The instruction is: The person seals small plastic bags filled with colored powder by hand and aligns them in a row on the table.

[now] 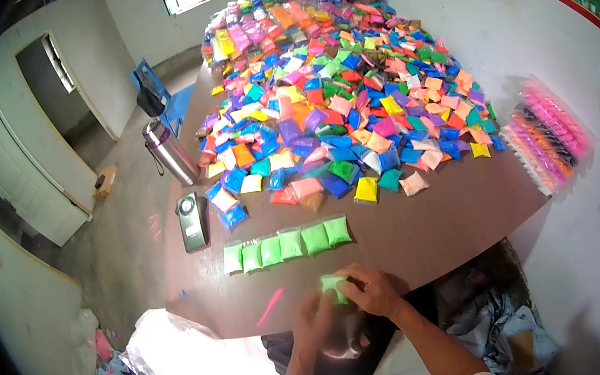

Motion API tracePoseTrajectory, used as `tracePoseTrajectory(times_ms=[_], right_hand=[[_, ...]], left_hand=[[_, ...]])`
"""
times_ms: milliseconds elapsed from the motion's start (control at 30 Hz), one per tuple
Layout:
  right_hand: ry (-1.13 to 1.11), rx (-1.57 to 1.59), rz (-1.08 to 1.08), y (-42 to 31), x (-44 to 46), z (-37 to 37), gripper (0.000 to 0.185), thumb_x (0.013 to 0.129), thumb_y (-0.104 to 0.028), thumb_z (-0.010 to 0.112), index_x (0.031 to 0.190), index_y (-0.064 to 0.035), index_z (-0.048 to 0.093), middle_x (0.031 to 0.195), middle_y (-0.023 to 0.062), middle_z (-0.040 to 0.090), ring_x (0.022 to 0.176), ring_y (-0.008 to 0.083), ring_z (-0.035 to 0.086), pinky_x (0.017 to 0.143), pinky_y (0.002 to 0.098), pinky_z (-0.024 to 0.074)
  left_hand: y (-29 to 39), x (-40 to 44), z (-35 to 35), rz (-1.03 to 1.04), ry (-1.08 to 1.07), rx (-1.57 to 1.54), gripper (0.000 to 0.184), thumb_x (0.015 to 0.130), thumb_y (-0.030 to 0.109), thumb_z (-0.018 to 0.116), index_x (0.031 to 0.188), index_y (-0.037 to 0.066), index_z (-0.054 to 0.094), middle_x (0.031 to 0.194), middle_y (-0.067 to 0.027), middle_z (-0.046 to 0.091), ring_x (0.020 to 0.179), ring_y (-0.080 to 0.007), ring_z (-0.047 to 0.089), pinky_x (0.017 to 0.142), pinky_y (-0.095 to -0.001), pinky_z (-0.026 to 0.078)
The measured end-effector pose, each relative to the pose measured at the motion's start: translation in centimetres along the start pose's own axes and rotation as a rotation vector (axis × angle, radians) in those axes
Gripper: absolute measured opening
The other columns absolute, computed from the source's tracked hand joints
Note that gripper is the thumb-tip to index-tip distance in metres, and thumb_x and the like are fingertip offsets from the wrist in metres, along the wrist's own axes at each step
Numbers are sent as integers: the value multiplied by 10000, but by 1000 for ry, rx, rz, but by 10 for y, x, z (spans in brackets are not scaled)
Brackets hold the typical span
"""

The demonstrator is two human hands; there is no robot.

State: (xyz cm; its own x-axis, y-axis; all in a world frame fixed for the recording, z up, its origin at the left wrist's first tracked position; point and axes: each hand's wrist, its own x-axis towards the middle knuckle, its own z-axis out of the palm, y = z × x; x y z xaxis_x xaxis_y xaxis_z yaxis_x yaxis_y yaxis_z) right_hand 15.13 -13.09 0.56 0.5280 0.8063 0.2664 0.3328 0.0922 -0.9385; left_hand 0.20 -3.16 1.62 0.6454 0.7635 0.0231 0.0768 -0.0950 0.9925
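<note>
A small light-green packet (333, 286) is between my hands at the near edge of the table. My right hand (374, 294) pinches its right side between thumb and fingers. My left hand (313, 316) is at the packet's lower left, its fingers smeared by motion, so their grip is unclear. Just beyond lies a row of several light-green packets (290, 244), side by side and flat on the brown table (396, 239). On the table left of my hands is a thin pink strip (270, 307).
A large heap of colourful packets (350, 106) covers the far table. At the left edge are a steel thermos (171, 154) and a dark-green device with a round dial (190, 222). Bundled pink and orange packs (548, 131) stand against the right wall. A white plastic bag (193, 358) hangs lower left.
</note>
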Motion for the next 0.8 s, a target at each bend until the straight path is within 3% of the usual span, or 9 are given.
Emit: tracePoseTrajectory(times_ms=[100,133,267,333,400,600,733,800], right_hand=[[-23,-52,174,-1,-5,-3,204,1030,-139,696,1201,-36,736,948,-24,673,778,56,583,710,230,496],[-12,17,150,4,-4,-4,207,1029,-145,698,1201,-34,732,954,-17,672,783,58,582,709,233,492],[4,76,78,3,-4,-5,192,1025,-147,704,1165,-19,733,947,-18,666,803,62,578,708,236,477],[-22,52,55,-3,-3,-6,184,1025,-140,703,1157,-16,735,948,-25,667,815,62,582,716,232,478],[-45,12,121,-3,-2,-6,194,989,-153,711,1111,-6,743,1005,115,746,921,184,703,842,327,550],[-31,159,269,-18,1,-1,198,968,-156,722,1105,-13,732,959,123,738,879,203,708,818,340,555],[-28,53,193,0,-1,0,181,951,-157,730,1072,-23,723,933,126,731,862,201,706,804,340,556],[-27,107,97,5,-1,0,118,1012,-126,717,1082,-32,707,816,-49,624,687,26,532,608,225,443]], left_hand=[[-8,4,-2,57,-24,160,219,1021,212,724,1004,-4,757,768,43,647,719,-40,564,615,-255,453],[-2,5,-5,-79,-93,81,234,1020,223,731,1044,-8,762,817,21,685,755,-59,601,658,-260,491],[4,6,-3,-68,-69,1,281,1025,220,727,1169,-19,749,939,-18,744,858,-78,656,773,-240,531],[2,6,-3,-88,-67,6,267,1024,203,725,1168,-21,745,942,-13,740,858,-73,650,772,-238,526],[-3,7,-3,-104,-65,10,254,1023,186,724,1166,-22,741,944,-7,737,859,-69,645,771,-237,521],[-13,6,-6,-77,-26,-149,165,1026,146,716,1081,-7,744,903,18,720,836,-56,630,740,-233,505],[-6,8,-9,-65,-78,-72,155,1027,152,720,1055,0,739,911,17,715,840,-50,623,740,-224,496],[1,9,-8,-93,-81,-48,153,1028,152,719,1049,2,737,914,19,711,839,-49,618,740,-222,492]])
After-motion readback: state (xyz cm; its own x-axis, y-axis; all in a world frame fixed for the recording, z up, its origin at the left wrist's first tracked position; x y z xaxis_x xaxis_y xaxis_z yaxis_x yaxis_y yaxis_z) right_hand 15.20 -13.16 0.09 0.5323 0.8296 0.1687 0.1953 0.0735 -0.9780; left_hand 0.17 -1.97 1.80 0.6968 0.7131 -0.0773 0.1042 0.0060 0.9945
